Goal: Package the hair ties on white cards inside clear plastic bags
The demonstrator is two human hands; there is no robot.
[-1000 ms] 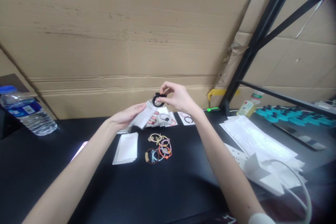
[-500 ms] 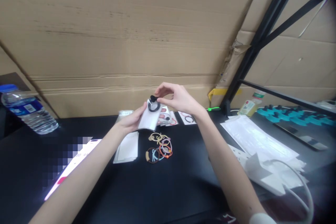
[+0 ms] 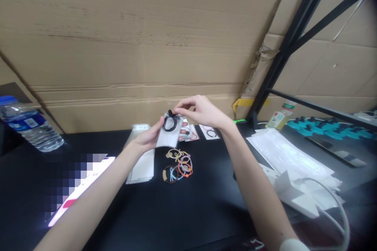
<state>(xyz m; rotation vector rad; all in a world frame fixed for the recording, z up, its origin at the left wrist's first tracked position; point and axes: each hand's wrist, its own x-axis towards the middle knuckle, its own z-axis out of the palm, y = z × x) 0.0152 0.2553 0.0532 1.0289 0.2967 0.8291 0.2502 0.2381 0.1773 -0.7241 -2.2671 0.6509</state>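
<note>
Gripped in my left hand (image 3: 150,136) is a small clear bag (image 3: 167,139) with a whitish surface. A black hair tie (image 3: 170,124) lies at the bag's upper part, its dark ornament near the top edge. The fingers of my right hand (image 3: 194,110) pinch at the bag's upper right corner beside the ornament. Below the bag, several coloured hair ties (image 3: 179,166) lie in a cluster on the black table (image 3: 194,211). Flat white bags (image 3: 141,168) are stacked to the left of them. Behind my left fingers are packed hair ties (image 3: 193,132), partly hidden.
Another packed hair tie (image 3: 209,132) lies right of my hands. A water bottle (image 3: 32,123) and a bright screen (image 3: 79,190) are at left. At right are white sheets (image 3: 288,153), a power strip (image 3: 297,200), a yellowish bottle (image 3: 279,117) and teal objects (image 3: 330,127).
The black hair tie sits lower and shows as a wider loop over the bag. My right hand has shifted slightly, its fingertips now at the bag's upper right corner.
</note>
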